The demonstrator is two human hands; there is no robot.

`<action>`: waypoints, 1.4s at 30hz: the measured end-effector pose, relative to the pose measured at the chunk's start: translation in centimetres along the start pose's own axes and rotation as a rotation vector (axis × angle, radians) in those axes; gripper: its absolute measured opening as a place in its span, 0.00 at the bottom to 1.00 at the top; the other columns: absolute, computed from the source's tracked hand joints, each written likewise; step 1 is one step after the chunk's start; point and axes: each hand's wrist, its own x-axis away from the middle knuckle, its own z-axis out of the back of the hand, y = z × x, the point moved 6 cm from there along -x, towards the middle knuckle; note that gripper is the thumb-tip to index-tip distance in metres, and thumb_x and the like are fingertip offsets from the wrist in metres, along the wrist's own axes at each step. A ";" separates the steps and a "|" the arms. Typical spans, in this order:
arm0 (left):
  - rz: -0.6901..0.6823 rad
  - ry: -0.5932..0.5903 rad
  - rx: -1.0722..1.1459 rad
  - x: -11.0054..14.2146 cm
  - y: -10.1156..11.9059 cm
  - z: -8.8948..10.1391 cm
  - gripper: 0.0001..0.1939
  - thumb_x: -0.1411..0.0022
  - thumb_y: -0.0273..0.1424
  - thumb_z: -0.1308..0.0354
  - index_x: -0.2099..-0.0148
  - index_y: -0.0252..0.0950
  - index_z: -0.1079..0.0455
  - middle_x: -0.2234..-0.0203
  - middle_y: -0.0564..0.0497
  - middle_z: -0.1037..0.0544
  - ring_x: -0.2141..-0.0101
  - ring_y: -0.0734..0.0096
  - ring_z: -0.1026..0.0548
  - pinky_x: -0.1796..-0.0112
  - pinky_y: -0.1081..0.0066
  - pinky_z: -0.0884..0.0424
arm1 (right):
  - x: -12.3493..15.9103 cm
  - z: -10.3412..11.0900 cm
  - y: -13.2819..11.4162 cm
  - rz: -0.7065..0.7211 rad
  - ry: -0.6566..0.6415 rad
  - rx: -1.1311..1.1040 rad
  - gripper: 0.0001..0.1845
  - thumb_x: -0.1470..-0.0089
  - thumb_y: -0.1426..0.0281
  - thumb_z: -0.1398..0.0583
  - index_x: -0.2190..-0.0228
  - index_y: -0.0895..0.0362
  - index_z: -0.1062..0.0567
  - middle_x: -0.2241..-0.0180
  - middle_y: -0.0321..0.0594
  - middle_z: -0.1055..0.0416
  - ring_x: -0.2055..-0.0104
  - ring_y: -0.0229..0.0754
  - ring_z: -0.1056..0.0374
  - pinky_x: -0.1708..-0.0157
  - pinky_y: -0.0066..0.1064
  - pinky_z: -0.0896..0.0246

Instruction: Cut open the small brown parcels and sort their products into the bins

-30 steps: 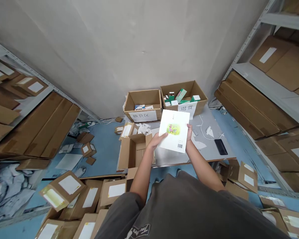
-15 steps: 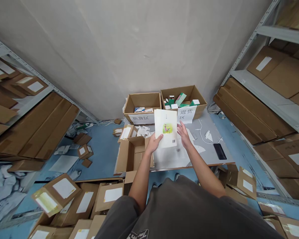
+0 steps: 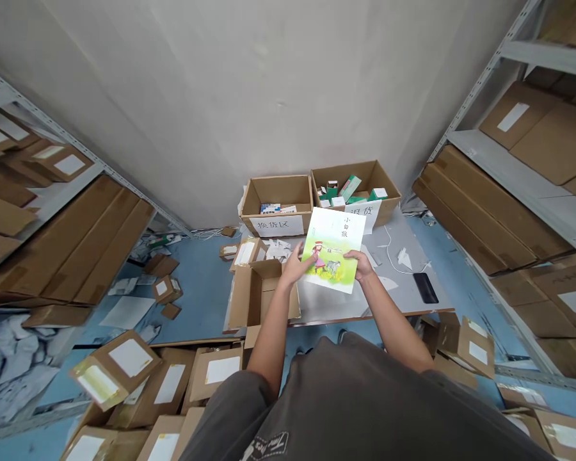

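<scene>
A thin picture book is held up over the table, its illustrated cover with a girl and a grey animal facing me. My left hand grips its left edge, thumb on the cover. At the right edge my right hand pinches it, thumb also on the front; the fingers behind are hidden. Just left of the book, an opened cardboard box stands on the table with its flaps spread. Behind the book are two labelled cartons, the left carton with a few small packs and the right carton with several green-and-white boxes.
On the grey table lie a black phone, a white cable and crumpled paper. Parcels crowd the lower left. Shelves loaded with cartons flank both sides. A wall rises behind.
The book has turned from its mostly white back to its illustrated front and shifted slightly right. My right hand, apart from it before, now grips its right edge.
</scene>
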 end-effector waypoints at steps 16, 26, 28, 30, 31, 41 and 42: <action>-0.226 0.123 0.028 -0.3 0.2 3.9 0.50 0.40 0.35 0.29 0.21 0.44 0.46 0.33 0.41 0.28 0.34 0.51 0.28 0.34 0.53 0.32 | -0.9 -3.7 -1.2 0.667 0.406 0.807 0.52 0.56 0.67 0.30 0.30 0.45 0.35 0.27 0.44 0.40 0.25 0.60 0.46 0.24 0.55 0.54; -0.279 0.224 -0.655 -4.2 2.3 11.6 0.48 0.39 0.31 0.30 0.21 0.41 0.44 0.22 0.38 0.53 0.30 0.39 0.35 0.35 0.53 0.31 | -10.6 -11.5 -1.1 0.647 0.361 1.470 0.55 0.46 0.64 0.37 0.23 0.51 0.51 0.32 0.56 0.43 0.37 0.67 0.32 0.38 0.61 0.31; -0.266 0.239 -0.754 -5.9 2.5 12.5 0.48 0.38 0.32 0.30 0.21 0.41 0.44 0.21 0.38 0.56 0.31 0.39 0.33 0.36 0.54 0.29 | -12.7 -12.6 -1.2 0.656 0.370 1.584 0.54 0.44 0.64 0.38 0.22 0.52 0.53 0.32 0.58 0.45 0.42 0.66 0.29 0.44 0.61 0.28; -0.242 0.242 -0.818 -8.0 2.4 13.3 0.47 0.37 0.34 0.30 0.21 0.40 0.44 0.21 0.37 0.56 0.32 0.39 0.32 0.37 0.55 0.28 | -15.0 -13.1 -1.5 0.643 0.377 1.666 0.54 0.42 0.65 0.39 0.22 0.52 0.55 0.31 0.59 0.47 0.43 0.65 0.28 0.46 0.59 0.26; -0.233 0.242 -0.840 -9.2 2.4 13.7 0.46 0.36 0.35 0.30 0.21 0.40 0.44 0.21 0.37 0.56 0.32 0.39 0.32 0.37 0.55 0.28 | -16.2 -13.2 -1.8 0.633 0.378 1.694 0.54 0.42 0.65 0.39 0.22 0.53 0.56 0.31 0.59 0.47 0.43 0.65 0.28 0.46 0.58 0.26; -0.095 0.252 -0.993 -27.1 3.9 16.7 0.46 0.36 0.42 0.31 0.21 0.40 0.43 0.20 0.37 0.60 0.35 0.41 0.28 0.38 0.56 0.27 | -34.1 -12.0 -9.4 0.569 0.271 1.613 0.51 0.42 0.65 0.37 0.23 0.55 0.49 0.29 0.59 0.48 0.38 0.64 0.31 0.39 0.54 0.31; -0.074 0.251 -1.006 -28.7 3.9 17.0 0.47 0.36 0.43 0.31 0.21 0.40 0.43 0.20 0.37 0.61 0.34 0.40 0.29 0.38 0.55 0.28 | -35.9 -11.8 -9.9 0.552 0.259 1.609 0.51 0.42 0.65 0.36 0.23 0.54 0.49 0.27 0.59 0.50 0.36 0.65 0.33 0.38 0.54 0.32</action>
